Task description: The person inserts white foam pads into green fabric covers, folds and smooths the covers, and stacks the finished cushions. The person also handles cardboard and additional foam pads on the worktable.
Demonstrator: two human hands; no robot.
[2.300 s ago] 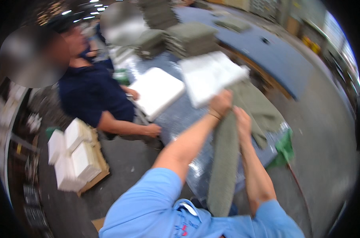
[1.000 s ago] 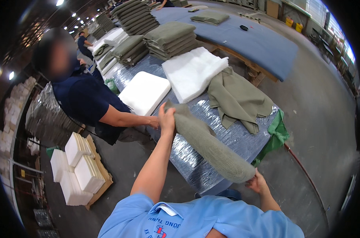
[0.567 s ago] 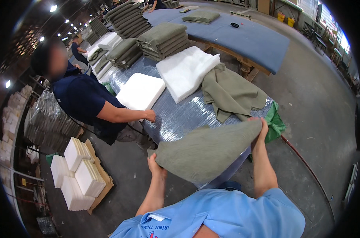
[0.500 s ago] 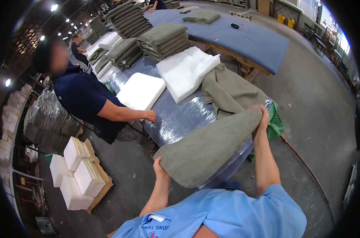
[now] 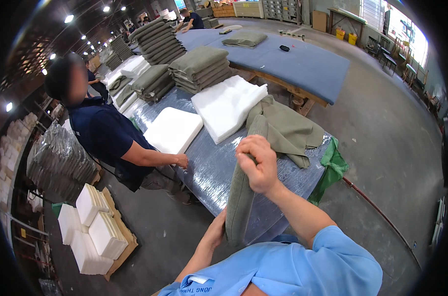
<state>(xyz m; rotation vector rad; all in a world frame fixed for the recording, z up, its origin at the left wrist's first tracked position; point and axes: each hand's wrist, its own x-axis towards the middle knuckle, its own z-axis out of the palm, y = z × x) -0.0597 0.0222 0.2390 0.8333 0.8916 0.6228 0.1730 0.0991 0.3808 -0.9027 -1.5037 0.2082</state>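
Note:
An olive-green fabric cushion [image 5: 241, 200] stands on its narrow edge, turned so that its seamed side faces me, over the near end of the plastic-wrapped table [image 5: 197, 153]. My right hand [image 5: 258, 163] is closed on its upper edge, fingers curled and thumb folded in. Lower down, my left hand [image 5: 216, 230] holds the cushion's left face, with its fingertips partly hidden behind it. Just beyond lies a loose olive cover [image 5: 293, 128], crumpled on the table. Beside it are folded white wadding [image 5: 226, 108] and a white foam pad [image 5: 174, 129].
At the left a co-worker in dark blue [image 5: 105, 123] rests a hand by the foam. Cushion stacks [image 5: 199, 69] rise at the far end. A blue-topped table [image 5: 303, 64] stands beyond. White foam blocks [image 5: 98, 232] sit on the floor; a hose [image 5: 381, 217] runs at right.
The cushion has gone from lying broad side up to standing on edge. My right hand has moved left and closed on its upper edge; my left hand has shifted right along its side.

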